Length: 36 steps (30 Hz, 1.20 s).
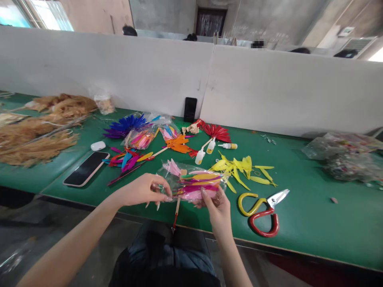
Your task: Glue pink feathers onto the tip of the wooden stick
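Between my hands is a clear plastic bag of feathers (197,184), in pink, magenta, yellow and green. My right hand (220,209) grips its right end, thumb on top. The fingers of my left hand (152,189) pinch the bag's left edge. Beneath the bag, a thin wooden stick (177,206) with a red cord points toward me over the table edge. Pale pink feathers (172,168) show at the bag's upper left. Loose yellow feathers (239,167) lie just beyond my right hand, and scissors (266,213) with one yellow and one red handle rest to its right.
On the green table (305,223) are a white-edged phone (86,169), a white case (97,146), glue bottles (200,156), an orange feather fan (178,143), a red one (217,132) and blue-purple feathers (125,126). Tan fibre bundles (44,127) lie left; plastic bags (347,155) right. A white partition (269,87) stands behind.
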Tool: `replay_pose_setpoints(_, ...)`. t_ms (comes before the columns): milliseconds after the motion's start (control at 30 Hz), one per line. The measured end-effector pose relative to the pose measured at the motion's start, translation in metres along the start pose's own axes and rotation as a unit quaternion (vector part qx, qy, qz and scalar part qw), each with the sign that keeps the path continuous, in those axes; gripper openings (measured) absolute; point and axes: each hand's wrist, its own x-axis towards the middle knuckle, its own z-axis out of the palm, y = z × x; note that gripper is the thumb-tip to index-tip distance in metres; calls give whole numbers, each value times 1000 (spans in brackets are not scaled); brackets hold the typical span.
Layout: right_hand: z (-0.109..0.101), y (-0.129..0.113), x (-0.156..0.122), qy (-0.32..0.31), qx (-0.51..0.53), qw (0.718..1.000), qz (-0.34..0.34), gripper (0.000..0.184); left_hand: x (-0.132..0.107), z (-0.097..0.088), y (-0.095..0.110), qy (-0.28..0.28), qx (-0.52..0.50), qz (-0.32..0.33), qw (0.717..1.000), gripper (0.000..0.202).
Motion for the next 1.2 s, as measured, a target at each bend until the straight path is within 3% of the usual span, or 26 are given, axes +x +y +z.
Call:
replay_pose_setpoints(100, 6, 3, -1, -4, 2, 1000, -2, 32, 3, 3, 0, 17, 42, 3, 999, 27)
replay_pose_setpoints(333, 8, 4, 1, -16, 33, 998, 56, 35, 0, -3, -11, 54, 124, 98, 986, 25)
replay_pose_setpoints(433, 10, 4, 5, -19, 56, 995, 78, 34, -3, -4, -20, 123, 136, 150, 972, 21)
replay_pose_setpoints(500, 12, 5, 8, -22, 72, 993, 88, 34, -5, -5, -27, 205, 146, 183, 950, 17)
replay_pose_setpoints(567, 13, 5, 12, -21, 81, 992, 96, 36, -10, -10, -36, 320, 168, 207, 909, 14)
replay_pose_setpoints(633, 15, 5, 19, -20, 73, 992, 96, 40, -19, -18, -46, 447, 198, 211, 846, 14)
replay_pose_setpoints(733, 28, 5, 37, -34, 43, 994, 89, 45, -40, -33, -63, 623, 202, 164, 737, 16)
replay_pose_setpoints(800, 48, 7, 56, -51, 25, 995, 87, 49, -53, -36, -72, 697, 119, 116, 698, 22)
replay_pose_setpoints(867, 75, 9, 78, -77, 4, 994, 80, 54, -61, -32, -76, 707, 14, 89, 701, 27)
replay_pose_setpoints(967, 111, 9, 103, -93, -32, 994, 46, 69, -58, -16, -75, 641, -32, 91, 761, 29)
replay_pose_setpoints(1067, 121, 5, 96, -97, -59, 993, -17, 88, -45, 2, -69, 604, -101, 68, 788, 33)
replay_pose_setpoints(1100, 118, 3, 86, -116, -64, 991, -27, 85, -40, 8, -66, 599, -119, 58, 789, 34)
replay_pose_setpoints(1133, 113, 2, 74, -162, -70, 984, -33, 73, -34, 16, -63, 593, -126, 52, 793, 34)
replay_pose_setpoints(1167, 108, 0, 61, -274, -81, 958, -31, 63, -28, 24, -59, 584, -120, 52, 801, 33)
replay_pose_setpoints(1200, 102, 0, 47, -343, -71, 936, -26, 55, -21, 33, -55, 569, -106, 59, 813, 32)
